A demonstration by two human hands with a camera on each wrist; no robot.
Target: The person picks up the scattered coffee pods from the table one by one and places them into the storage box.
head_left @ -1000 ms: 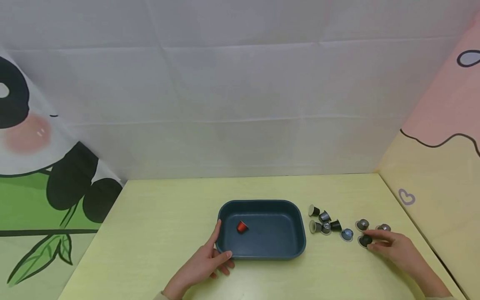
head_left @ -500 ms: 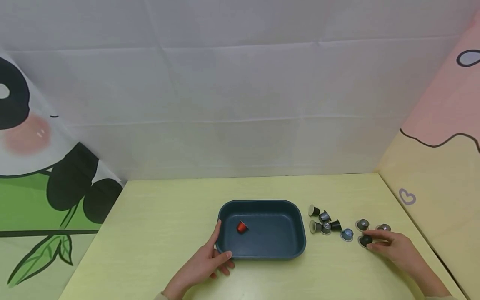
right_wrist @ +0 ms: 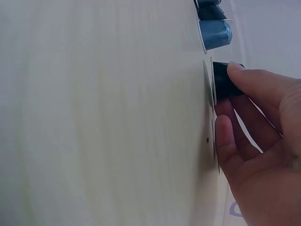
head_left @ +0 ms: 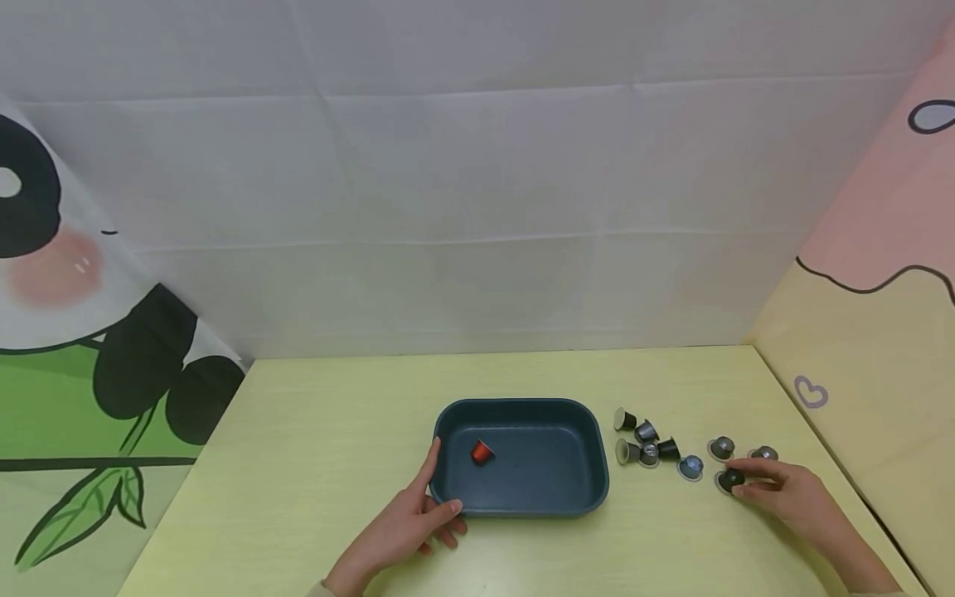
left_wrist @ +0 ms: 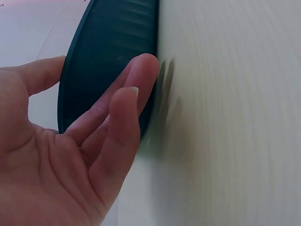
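My left hand holds the near left corner of a dark blue rectangular tray, thumb and index finger at its rim. In the left wrist view the other fingers lie against the tray's outer wall. Inside the tray is one red coffee capsule on its side. At the right, my right hand pinches a black coffee capsule between thumb and fingers. Its wide rim faces down, close over the table. A grey capsule sits just beyond it, and another is partly covered by the hand.
Between tray and right hand lie several more capsules, including a blue one, a black one and a dark one. The pale yellow table ends at a white backdrop; a printed panel borders the right side.
The black capsule has shifted very slightly to the right and nearer to me in my right fingers. My left hand and the tray stay where they were.
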